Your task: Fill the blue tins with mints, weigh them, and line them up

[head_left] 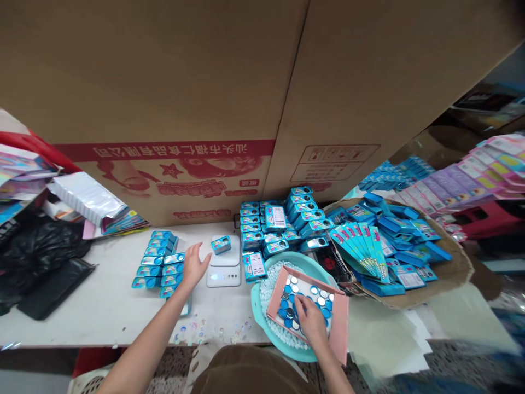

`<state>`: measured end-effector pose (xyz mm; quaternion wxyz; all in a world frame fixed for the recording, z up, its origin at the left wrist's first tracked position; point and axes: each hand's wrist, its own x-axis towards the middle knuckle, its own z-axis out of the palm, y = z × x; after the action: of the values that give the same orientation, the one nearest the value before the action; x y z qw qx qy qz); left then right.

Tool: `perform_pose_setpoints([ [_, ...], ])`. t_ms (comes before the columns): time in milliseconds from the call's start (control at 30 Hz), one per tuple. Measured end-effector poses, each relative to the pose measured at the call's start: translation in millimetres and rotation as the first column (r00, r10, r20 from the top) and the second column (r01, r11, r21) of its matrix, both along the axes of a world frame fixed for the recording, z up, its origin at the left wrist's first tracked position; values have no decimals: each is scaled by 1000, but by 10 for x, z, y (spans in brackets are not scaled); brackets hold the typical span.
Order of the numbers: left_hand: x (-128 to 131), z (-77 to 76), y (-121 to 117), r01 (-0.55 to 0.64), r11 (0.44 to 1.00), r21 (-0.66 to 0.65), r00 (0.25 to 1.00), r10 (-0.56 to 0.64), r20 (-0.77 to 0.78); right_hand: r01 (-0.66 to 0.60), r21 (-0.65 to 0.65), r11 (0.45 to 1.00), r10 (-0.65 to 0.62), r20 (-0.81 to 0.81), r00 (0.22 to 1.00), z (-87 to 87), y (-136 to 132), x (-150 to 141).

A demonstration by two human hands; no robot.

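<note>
My left hand is open, thumb and fingers apart, between a double row of small blue boxes and a white digital scale. One small blue box rests on the scale's platform. Down in a pink cardboard tray, my right hand has its fingers pinched together among round blue and silver caps. What those fingertips hold, if anything, is hidden. Beneath the tray, a turquoise basin is filled with small pale pellets.
Stacked blue boxes stand behind the basin. At right, a cardboard container holds a heap of flat blue boxes. Large brown cartons wall off the back. A black plastic bag lies at far left; small round stickers line the front edge.
</note>
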<state>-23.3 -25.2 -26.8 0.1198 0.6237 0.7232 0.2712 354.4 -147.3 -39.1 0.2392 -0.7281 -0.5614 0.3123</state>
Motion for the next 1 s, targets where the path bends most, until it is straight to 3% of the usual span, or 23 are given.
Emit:
perform_pose_setpoints([
  [100, 187, -64, 165, 125, 991, -40, 988, -128, -82, -13, -13, 1000, 13, 18, 1000, -44, -67, -27],
  [200, 356, -103, 261, 173, 972, -159, 972, -195, -129, -13, -6, 1000, 13, 43, 999, -83, -139, -40],
  [300, 369, -66, 114, 158, 965, -211, 973, -188, -131, -30, 1, 1000, 30, 69, 997, -97, -208, -60],
  [400, 182, 80, -393, 157, 970, -186, 978, -178, -106, -49, -3, 999, 49, 77, 996, -91, -261, -107],
  [533, -297, 290, -1398, 117, 979, -170, 992, -123, -27, -60, -17, 998, 61, 74, 995, -84, -293, -255],
  [600, -553, 325, -1809, 85, 972, -217, 996, -88, -5, -83, -19, 996, 84, 51, 995, -78, -292, -363],
  [667, -758, 302, -2050, 56, 968, -246, 998, -57, 3, -104, -15, 994, 105, 31, 994, -62, -284, -480],
  [767, -938, 200, -2090, 51, 964, -259, 999, -50, 12, -136, -14, 991, 136, 20, 990, -16, -279, -644],
  [1000, -1148, -74, -1735, 149, 936, -318, 980, -183, -77, -91, 20, 996, 89, 82, 993, 72, -439, -912],
])
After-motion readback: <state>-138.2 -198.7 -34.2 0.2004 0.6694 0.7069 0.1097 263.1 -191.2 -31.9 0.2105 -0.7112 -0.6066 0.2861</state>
